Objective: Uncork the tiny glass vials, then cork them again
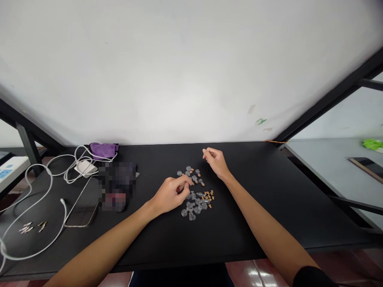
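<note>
My left hand (pixel 173 194) reaches over a group of tiny clear bottles with cork stoppers (pixel 194 178). Its fingers are curled in a pinch at the group's near side, and whatever lies between the fingertips is hidden. To the right and farther back, my right hand (pixel 216 161) is raised with its fingers drawn together, and I see nothing in them. Closer to me lie several clear mini bottles without stoppers (pixel 196 208), heaped in varied shapes. A scatter of small loose corks (pixel 209 195) sits against the heap's right side.
Left on the black table (pixel 254 239) lie a phone (pixel 82 203), a white cable (pixel 50 181) with a charger (pixel 85 167), a purple cloth item (pixel 104 150), a blurred-out dark object (pixel 119 185) and small metallic pieces (pixel 26 228). A white wall (pixel 179 79) stands behind.
</note>
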The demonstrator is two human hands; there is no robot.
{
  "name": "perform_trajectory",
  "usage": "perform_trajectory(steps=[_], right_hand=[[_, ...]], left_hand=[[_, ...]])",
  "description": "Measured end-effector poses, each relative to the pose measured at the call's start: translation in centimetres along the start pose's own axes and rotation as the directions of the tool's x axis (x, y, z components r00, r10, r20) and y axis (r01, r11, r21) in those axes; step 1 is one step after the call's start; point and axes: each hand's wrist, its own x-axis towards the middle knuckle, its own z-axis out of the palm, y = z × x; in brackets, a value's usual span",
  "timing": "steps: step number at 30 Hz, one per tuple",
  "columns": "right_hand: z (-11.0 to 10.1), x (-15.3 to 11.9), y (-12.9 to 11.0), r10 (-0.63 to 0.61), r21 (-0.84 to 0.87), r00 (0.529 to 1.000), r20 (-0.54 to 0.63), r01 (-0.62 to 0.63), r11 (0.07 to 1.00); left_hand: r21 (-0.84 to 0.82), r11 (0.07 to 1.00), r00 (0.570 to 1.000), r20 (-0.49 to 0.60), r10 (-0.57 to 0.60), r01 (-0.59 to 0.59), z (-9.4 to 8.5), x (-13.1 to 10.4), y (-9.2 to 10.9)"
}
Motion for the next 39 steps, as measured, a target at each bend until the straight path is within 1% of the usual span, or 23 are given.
perform_trajectory(steps=[5,11,16,18,19,21,22,23,24,25,26,27,28,29,30,32,36,39], right_hand=[[0.0,0.1,0.3,0.009,0.014,1.000,0.008,-0.009,1.000],[0.1,-0.1,0.0,-0.006,0.015,1.000,0.026,0.006,1.000],[-0.1,-0.1,-0.3,-0.009,0.025,0.999,0.038,0.009,1.000],[-0.7,-0.1,-0.7,-0.005,0.013,0.997,0.082,0.004,1.000],[-1.2,-0.1,-1.1,0.006,-0.003,0.988,0.155,-0.006,1.000],[-2.4,-0.3,-1.9,0.058,-0.026,0.948,0.312,-0.053,0.998],[-3.1,-0.4,-2.4,0.097,-0.043,0.907,0.411,-0.087,0.995],[-3.8,-0.5,-2.8,0.132,-0.074,0.853,0.506,-0.110,0.991],[-4.4,-0.6,-3.2,0.164,-0.105,0.781,0.603,-0.127,0.986],[-4.9,-0.7,-3.5,0.203,-0.147,0.686,0.698,-0.141,0.979],[-5.3,-0.8,-3.8,0.240,-0.190,0.598,0.764,-0.148,0.971],[-5.6,-0.9,-4.1,0.272,-0.226,0.526,0.806,-0.150,0.962],[-5.8,-1.0,-4.3,0.296,-0.256,0.477,0.827,-0.149,0.955],[-5.9,-1.0,-4.5,0.310,-0.274,0.455,0.835,-0.146,0.951],[-6.0,-1.1,-4.7,0.318,-0.284,0.448,0.835,-0.143,0.948],[-5.9,-1.1,-4.8,0.325,-0.295,0.449,0.833,-0.137,0.946],[-5.6,-1.2,-4.6,0.361,-0.332,0.419,0.833,-0.143,0.932],[-5.6,-1.2,-4.6,0.376,-0.351,0.408,0.832,-0.137,0.926]], left_hand=[[-0.040,0.999,0.996,0.090,-0.018,0.022,-0.2,0.4,0.3],[-0.092,0.992,0.979,0.191,-0.070,0.088,-0.7,0.5,0.1],[-0.112,0.986,0.949,0.304,-0.081,0.120,-1.6,0.7,-0.4],[-0.101,0.987,0.936,0.343,-0.079,0.121,-1.9,0.8,-0.6],[-0.093,0.989,0.931,0.356,-0.078,0.119,-2.0,0.8,-0.6],[-0.082,0.990,0.923,0.377,-0.075,0.114,-2.1,0.9,-0.7],[-0.080,0.991,0.920,0.385,-0.073,0.112,-2.1,0.9,-0.8],[-0.078,0.991,0.918,0.391,-0.070,0.109,-2.2,1.0,-0.8],[-0.078,0.991,0.917,0.394,-0.066,0.105,-2.1,1.0,-0.8],[-0.078,0.992,0.917,0.393,-0.061,0.099,-2.1,1.1,-0.9],[-0.077,0.993,0.920,0.388,-0.055,0.092,-2.1,1.1,-1.0],[-0.077,0.993,0.924,0.380,-0.049,0.084,-2.0,1.1,-1.1],[-0.077,0.994,0.927,0.373,-0.042,0.077,-1.9,1.2,-1.2],[-0.078,0.995,0.928,0.370,-0.035,0.069,-1.9,1.2,-1.3],[-0.080,0.995,0.929,0.368,-0.028,0.061,-1.8,1.2,-1.4],[-0.084,0.995,0.931,0.366,-0.013,0.047,-1.8,1.2,-1.6],[-0.065,0.998,0.936,0.352,0.008,0.016,-1.8,1.2,-1.6],[-0.046,0.999,0.935,0.354,0.031,-0.016,-1.9,1.2,-1.6]])
